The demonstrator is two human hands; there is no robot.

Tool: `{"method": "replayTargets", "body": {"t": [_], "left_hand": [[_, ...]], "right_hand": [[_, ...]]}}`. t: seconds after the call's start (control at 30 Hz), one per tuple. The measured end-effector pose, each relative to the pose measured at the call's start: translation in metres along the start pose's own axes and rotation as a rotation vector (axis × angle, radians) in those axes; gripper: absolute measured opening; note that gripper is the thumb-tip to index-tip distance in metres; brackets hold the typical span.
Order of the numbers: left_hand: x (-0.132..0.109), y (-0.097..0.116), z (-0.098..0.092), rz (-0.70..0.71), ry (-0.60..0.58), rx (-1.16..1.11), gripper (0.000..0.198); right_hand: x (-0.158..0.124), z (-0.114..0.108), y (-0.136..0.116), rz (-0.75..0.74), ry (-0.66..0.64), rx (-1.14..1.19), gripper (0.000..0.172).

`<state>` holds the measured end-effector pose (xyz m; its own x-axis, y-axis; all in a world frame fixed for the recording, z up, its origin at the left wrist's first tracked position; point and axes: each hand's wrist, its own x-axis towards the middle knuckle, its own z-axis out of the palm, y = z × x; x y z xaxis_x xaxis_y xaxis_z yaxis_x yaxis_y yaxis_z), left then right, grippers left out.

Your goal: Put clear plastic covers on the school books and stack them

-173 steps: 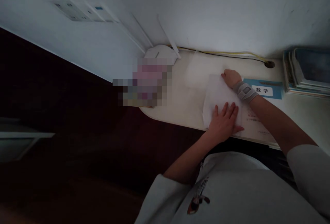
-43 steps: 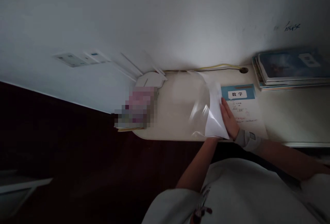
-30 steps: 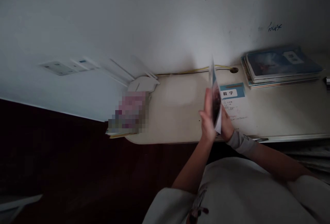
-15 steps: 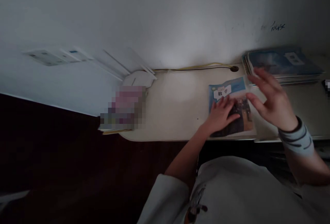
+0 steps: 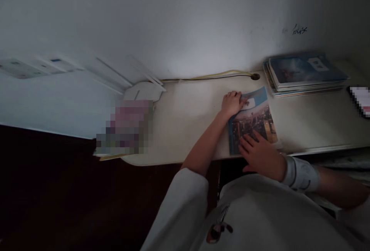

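A math textbook, with a blue border and a city picture on its cover, lies on the white desk near its front edge. My left hand rests at the book's upper left corner, thumb over the cover and fingers at the edge. Across the lower part of the cover lies my right hand, fingers spread and palm down. A wristband circles my right wrist. Neither hand lifts the book.
Behind and to the right sits a stack of books. A phone-like device lies at the far right. A white router with antennas and a blurred pink item are at the left end. Cables run along the wall to a hole.
My right hand has come down from above the book's right side to its lower cover. My left hand has slid from the middle of the cover up to the upper left corner.
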<state>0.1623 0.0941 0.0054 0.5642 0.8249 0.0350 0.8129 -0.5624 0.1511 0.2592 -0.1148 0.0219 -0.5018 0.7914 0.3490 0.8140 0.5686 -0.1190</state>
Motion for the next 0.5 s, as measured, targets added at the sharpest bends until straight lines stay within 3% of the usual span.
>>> {"method": "replayTargets", "body": {"t": [0.13, 0.27, 0.4, 0.5], "left_hand": [[-0.030, -0.018, -0.010, -0.167, 0.051, 0.118, 0.056], [-0.075, -0.037, -0.024, -0.325, -0.067, 0.153, 0.058], [-0.115, -0.041, -0.032, -0.401, -0.280, 0.053, 0.057], [-0.119, -0.048, -0.030, -0.412, -0.215, -0.105, 0.054]], "right_hand": [[-0.016, 0.009, 0.015, 0.005, -0.050, -0.070, 0.031], [-0.032, -0.010, 0.056, 0.037, -0.070, -0.111, 0.035], [-0.040, -0.016, 0.092, 0.303, 0.002, -0.107, 0.043], [-0.044, -0.009, 0.121, 0.523, 0.152, 0.127, 0.045]]}}
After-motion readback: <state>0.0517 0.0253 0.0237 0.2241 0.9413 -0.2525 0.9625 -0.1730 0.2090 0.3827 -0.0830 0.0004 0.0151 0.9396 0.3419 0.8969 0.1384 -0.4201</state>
